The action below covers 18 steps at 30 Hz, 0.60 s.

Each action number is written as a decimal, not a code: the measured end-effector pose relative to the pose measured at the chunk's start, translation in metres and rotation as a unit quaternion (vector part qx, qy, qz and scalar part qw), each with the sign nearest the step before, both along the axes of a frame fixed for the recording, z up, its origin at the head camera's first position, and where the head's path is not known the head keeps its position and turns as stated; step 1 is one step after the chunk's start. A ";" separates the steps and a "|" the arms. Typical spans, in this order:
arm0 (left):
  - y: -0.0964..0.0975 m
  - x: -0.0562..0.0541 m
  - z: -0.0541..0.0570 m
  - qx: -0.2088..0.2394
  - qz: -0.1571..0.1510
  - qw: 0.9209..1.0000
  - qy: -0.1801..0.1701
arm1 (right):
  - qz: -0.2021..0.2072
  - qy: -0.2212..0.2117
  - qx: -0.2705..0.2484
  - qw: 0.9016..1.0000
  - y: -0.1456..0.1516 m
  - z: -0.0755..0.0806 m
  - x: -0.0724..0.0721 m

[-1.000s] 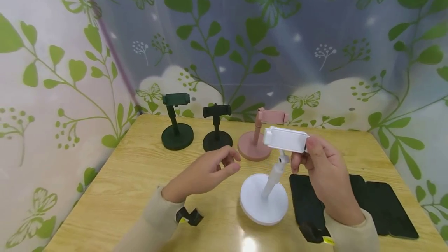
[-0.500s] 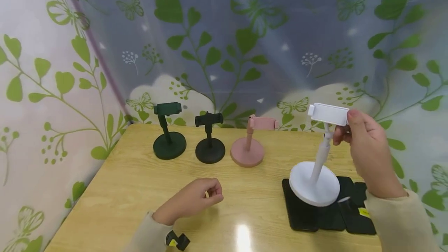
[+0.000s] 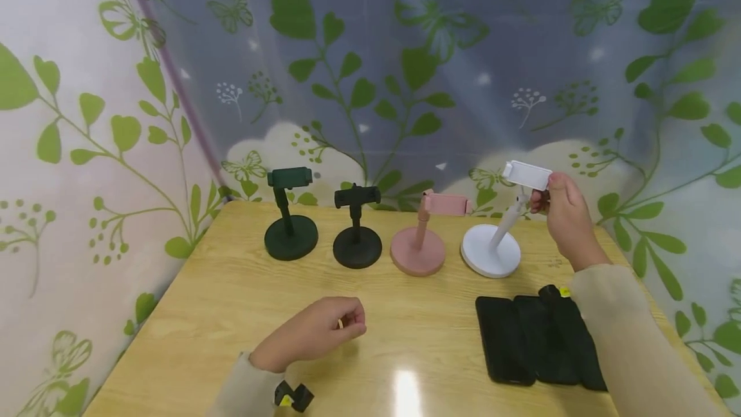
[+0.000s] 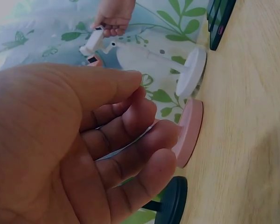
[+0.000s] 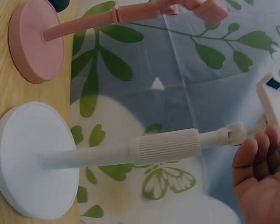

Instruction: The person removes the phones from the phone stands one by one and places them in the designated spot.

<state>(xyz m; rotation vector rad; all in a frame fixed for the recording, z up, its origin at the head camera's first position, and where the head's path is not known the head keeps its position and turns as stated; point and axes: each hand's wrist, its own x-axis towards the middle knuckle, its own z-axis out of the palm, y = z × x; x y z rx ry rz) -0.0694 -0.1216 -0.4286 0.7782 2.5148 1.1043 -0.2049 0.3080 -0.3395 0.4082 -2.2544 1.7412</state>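
In the head view my right hand pinches the right end of a white phone stand's clamp, between thumb and fingers. The stand's round base is at the back right of the table, its stem leaning right. The right wrist view shows the ribbed collar of that white stem, with my fingertips at the clamp. To its left stands a pink phone stand. My left hand hovers over or rests near the front middle of the table, fingers loosely curled round nothing.
A black phone stand and a dark green phone stand continue the row leftward. Several dark smartphones lie side by side at the front right, partly under my right sleeve. A leaf-patterned curtain borders the wooden table.
My right hand has carried the white stand from the front middle, over the phones, to the back beside the pink one. My left hand has drawn back toward the table's front.
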 end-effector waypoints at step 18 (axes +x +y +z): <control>0.010 -0.005 -0.004 -0.002 0.015 1.000 0.000 | 0.012 -0.033 0.022 0.999 0.003 -0.019 -0.022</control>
